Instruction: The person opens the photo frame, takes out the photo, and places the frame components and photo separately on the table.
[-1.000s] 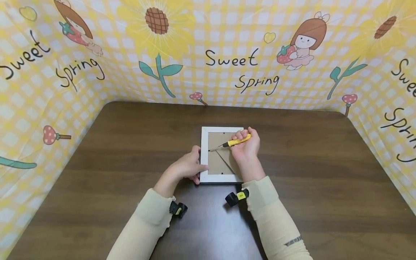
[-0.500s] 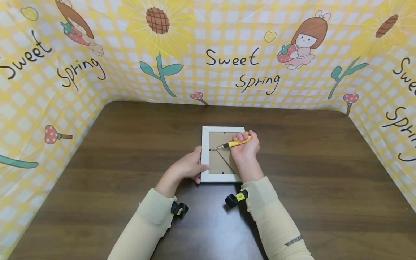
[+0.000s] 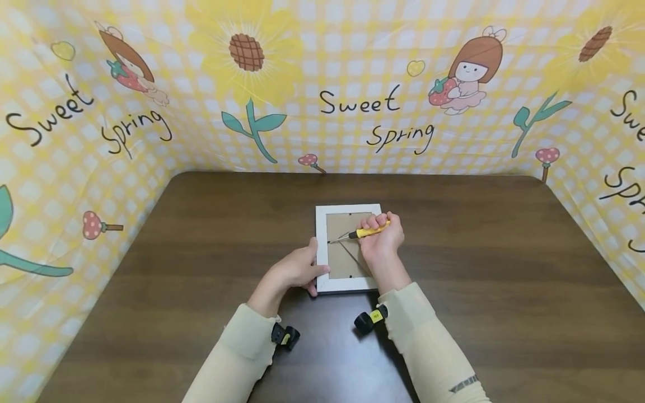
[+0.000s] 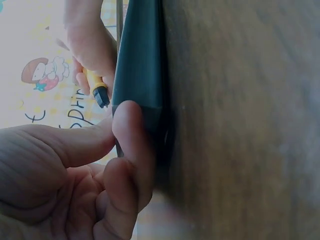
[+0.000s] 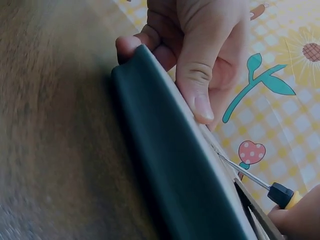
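A picture frame (image 3: 321, 226) with a white border lies face down on the table, its tan backing board (image 3: 340, 267) showing. Small black tabs (image 3: 350, 276) sit along the board's edges. My left hand (image 3: 296, 267) grips the frame's lower left side, thumb on the border and fingers at its outer edge. In my right hand (image 3: 385, 240), a yellow-and-black screwdriver (image 3: 364, 232) is held with fingers curled round its handle. Its tip meets the board's left edge by a tab; the right wrist view shows the metal shaft (image 5: 250, 172) there. The right hand hides part of the frame's right side.
A thin slanting strip (image 3: 354, 256), perhaps the stand leg, lies across the backing. The brown wooden table (image 3: 227, 218) extends around the frame. A yellow checked cloth (image 3: 353, 56) with printed flowers and lettering stands behind it and along both sides.
The head view has tilted up slightly, so everything sits a little lower in it. Hands, screwdriver and frame keep nearly the same places relative to one another.
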The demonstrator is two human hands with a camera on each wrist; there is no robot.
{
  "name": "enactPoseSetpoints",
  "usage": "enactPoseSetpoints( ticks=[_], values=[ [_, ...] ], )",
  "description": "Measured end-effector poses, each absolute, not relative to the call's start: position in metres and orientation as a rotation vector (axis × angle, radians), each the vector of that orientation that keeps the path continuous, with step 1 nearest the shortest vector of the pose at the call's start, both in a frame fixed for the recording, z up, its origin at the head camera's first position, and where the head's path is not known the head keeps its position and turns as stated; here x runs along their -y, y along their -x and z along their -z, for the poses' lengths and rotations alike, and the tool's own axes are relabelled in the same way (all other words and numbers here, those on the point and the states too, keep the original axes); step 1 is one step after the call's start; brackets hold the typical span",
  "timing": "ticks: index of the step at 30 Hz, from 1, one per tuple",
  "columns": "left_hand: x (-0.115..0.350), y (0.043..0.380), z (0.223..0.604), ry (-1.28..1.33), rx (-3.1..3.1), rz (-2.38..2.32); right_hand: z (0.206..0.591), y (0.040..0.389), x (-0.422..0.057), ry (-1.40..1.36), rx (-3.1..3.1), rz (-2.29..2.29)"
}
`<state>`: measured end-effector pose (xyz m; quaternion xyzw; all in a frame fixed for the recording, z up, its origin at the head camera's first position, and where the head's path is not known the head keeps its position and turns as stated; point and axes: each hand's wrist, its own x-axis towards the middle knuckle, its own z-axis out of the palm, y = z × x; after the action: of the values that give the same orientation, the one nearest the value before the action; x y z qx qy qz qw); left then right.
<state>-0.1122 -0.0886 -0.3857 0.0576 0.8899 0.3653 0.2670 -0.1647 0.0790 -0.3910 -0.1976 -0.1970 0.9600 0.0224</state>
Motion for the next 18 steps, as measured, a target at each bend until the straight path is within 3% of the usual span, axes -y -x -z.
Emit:
enactPoseSetpoints(
  ticks=[18],
  values=[
    [0.089,0.112,0.388,-0.164,-2.365,-1.06,0.379,0.156,-0.064,0.388,0.917,-2.853]
  ],
)
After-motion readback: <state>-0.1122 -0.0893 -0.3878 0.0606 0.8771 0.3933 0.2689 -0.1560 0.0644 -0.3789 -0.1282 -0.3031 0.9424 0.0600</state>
